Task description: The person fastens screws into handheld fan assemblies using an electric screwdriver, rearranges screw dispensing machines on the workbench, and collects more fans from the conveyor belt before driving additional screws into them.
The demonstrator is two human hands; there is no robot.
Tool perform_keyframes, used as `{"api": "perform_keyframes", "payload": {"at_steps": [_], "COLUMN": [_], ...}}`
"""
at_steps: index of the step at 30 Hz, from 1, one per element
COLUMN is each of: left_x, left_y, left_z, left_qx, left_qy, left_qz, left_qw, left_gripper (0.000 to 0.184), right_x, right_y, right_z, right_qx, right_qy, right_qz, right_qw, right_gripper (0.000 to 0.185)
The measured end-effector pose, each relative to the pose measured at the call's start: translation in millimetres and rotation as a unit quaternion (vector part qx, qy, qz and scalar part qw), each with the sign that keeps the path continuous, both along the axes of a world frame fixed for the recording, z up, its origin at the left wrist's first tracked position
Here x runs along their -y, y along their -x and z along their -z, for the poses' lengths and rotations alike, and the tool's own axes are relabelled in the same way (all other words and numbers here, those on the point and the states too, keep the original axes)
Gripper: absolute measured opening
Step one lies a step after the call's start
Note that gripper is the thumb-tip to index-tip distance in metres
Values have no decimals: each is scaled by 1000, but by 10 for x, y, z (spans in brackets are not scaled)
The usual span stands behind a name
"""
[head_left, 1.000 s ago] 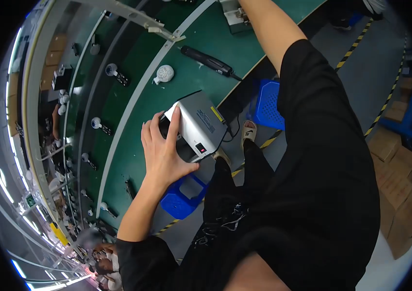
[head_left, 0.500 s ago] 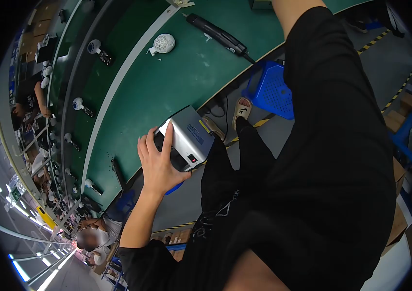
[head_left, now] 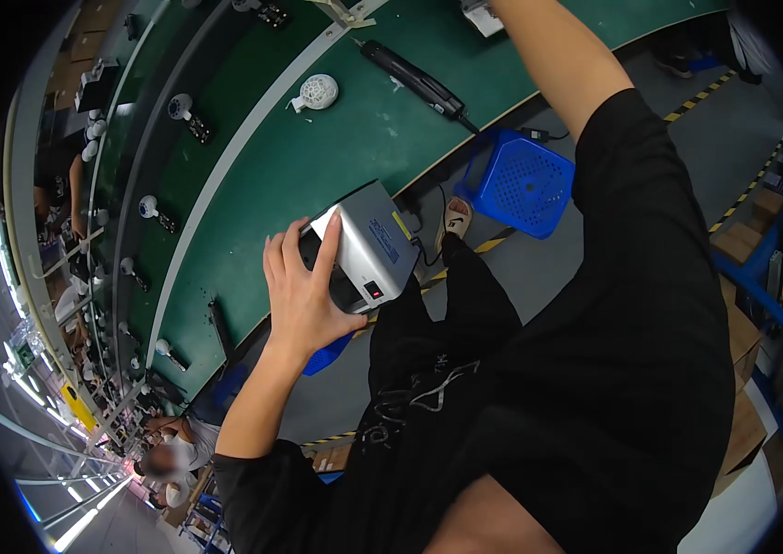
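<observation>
Worn: black top (head_left: pixel 594 369), loose short sleeves (head_left: pixel 639 148) | pale lettered print (head_left: pixel 424 397) below-right of gripping left hand (head_left: pixel 299 300) | black trousers (head_left: pixel 476 288) right of grip | beige sandal (head_left: pixel 458 224), dark curved mark (head_left: pixel 454 220), upper-right of grip

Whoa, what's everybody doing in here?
Someone in a black shirt has their left hand on a silver box with a lit red switch, at the edge of a green workbench. Their right forearm reaches out of the picture. A black electric screwdriver and a white lattice globe lie on the bench.
</observation>
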State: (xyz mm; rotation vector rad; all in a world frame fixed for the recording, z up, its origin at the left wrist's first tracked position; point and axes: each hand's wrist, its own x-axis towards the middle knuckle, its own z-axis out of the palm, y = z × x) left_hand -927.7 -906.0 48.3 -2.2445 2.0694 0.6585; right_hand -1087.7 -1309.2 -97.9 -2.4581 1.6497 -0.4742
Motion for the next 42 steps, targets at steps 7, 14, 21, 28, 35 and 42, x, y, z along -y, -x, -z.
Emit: {"api": "perform_keyframes", "payload": {"at_steps": [7,14,21,28,35,42], "left_x": [58,41,30,131,285,266], "left_y": [8,-58,-78,-27,-36,-75], "left_z": [30,59,87,51,206,315], "left_qx": [6,1,28,34,26,32], "left_qy": [-7,-21,-35,-39,-32,-28], "left_qz": [-6,-3,11,0,-8,-37], "left_qw": [1000,1000,999,999,999,998], "left_gripper": [129,132,132,130,135,136], "right_x": [123,-33,-1922,-2033,-1423,-325], "right_y": [-49,-37,338,678,1764,3153], "right_z": [7,100,654,1023,-19,-296], "right_qx": [-5,63,40,107,605,620], "right_qy": [-11,144,-91,-175,-440,-257], "right_qz": [-7,-61,-101,-29,107,100], "right_qw": [1000,986,990,978,655,735], "right_gripper": [52,50,47,28,19,13]}}
